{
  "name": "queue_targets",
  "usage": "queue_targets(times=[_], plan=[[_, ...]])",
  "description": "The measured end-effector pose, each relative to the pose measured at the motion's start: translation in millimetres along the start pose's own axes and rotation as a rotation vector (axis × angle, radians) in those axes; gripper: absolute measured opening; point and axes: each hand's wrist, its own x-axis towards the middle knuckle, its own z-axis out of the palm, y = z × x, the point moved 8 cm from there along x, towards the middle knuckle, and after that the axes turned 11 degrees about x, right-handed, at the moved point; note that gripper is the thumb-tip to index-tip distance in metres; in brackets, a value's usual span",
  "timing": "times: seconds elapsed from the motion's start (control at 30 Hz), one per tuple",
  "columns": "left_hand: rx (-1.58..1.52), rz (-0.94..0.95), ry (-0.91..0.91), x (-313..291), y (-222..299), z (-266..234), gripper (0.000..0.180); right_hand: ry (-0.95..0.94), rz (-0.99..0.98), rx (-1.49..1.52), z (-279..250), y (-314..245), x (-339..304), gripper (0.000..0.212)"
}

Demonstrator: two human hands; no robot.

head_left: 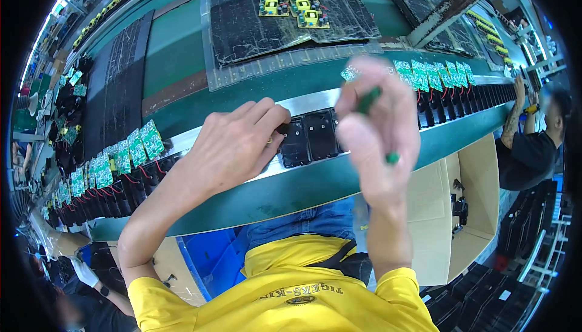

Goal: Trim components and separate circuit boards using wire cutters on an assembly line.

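My left hand (pixel 233 147) rests on the metal rail (pixel 309 102) of the green workbench, fingertips touching a black plastic housing (pixel 295 143) at its left edge. A second black housing (pixel 321 135) lies beside it. Raised above the rail, my right hand (pixel 379 129) is closed around a small green circuit board (pixel 368 100); a green bit shows below my fingers. The hand is blurred.
Rows of green circuit boards with red wires and black housings line the rail at left (pixel 121 159) and right (pixel 436 77). Yellow-part boards (pixel 294 2) sit on a black mat. A cardboard box (pixel 451 211) stands below. Another person (pixel 530 144) works at right.
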Motion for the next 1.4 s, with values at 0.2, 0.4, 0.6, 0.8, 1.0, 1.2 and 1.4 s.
queue_targets(times=[0.2,0.4,0.6,0.8,1.0,1.2,1.4], plan=[[-0.065,-0.096,0.025,0.7,1.3,8.0,0.006,-0.266,-0.093,-0.908,-1.7,12.3,-56.0,0.029],[-0.117,-0.220,0.028,2.5,-3.7,17.0,0.004,-0.260,-0.109,-1.084,2.5,22.9,-67.3,0.024],[-0.083,-0.237,0.020,5.9,-2.7,18.1,0.005,-0.262,-0.098,-1.056,-0.3,26.4,-68.4,0.024],[-0.009,-0.181,0.033,8.9,1.7,18.1,0.006,-0.256,-0.081,-1.036,-0.7,27.7,-69.4,0.024],[0.059,-0.151,-0.002,13.8,6.1,17.8,0.005,-0.258,-0.063,-1.020,-1.6,28.7,-69.4,0.024],[0.065,-0.121,0.013,17.3,10.9,20.6,0.004,-0.262,-0.052,-1.021,-2.4,28.4,-69.0,0.025],[0.099,-0.076,0.062,15.0,15.5,20.3,0.005,-0.337,-0.050,-1.006,1.5,21.0,-63.8,0.039]])
